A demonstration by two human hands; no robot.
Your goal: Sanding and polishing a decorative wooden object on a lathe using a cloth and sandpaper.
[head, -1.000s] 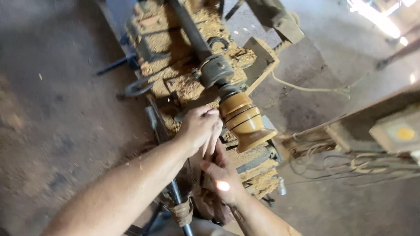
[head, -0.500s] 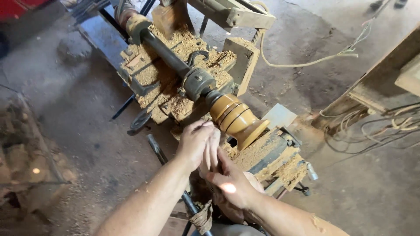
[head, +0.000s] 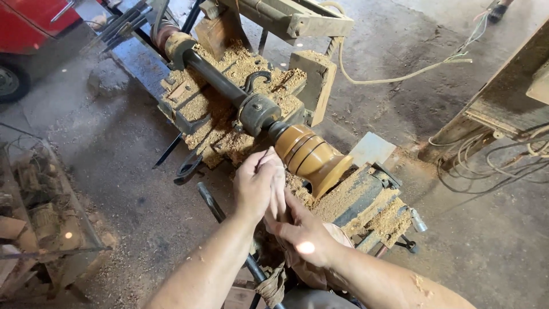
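Take the wooden piece (head: 311, 157) on the lathe (head: 240, 109) as your landmark: a tan, grooved, bell-shaped turning held at its narrow end by the dark chuck (head: 258, 113), its wide mouth pointing toward the lower right. Up and left of it the lathe bed is heaped with sawdust, and a wooden block (head: 313, 80) stands just behind it. Down and right of its mouth the bed ends at a sawdust-covered edge. Past that edge, and behind the lathe, the concrete floor (head: 394, 63) lies open, with cables (head: 486, 160) trailing well to the right. Left of the wooden piece a few dark metal tools (head: 189, 166) lie on the floor, and far left sits a crate of scrap wood (head: 34, 217).

Your left hand (head: 258, 184) sits just left of the wooden piece, fingers curled together and pinched around a thin dark tool (head: 262, 160) whose tip points toward the grooved side; whether the tip touches the wood cannot be told. Your right hand (head: 302, 232) lies just below the piece, fingers loosely spread, pressing against the left hand's fingers. What it grips, if anything, is hidden.
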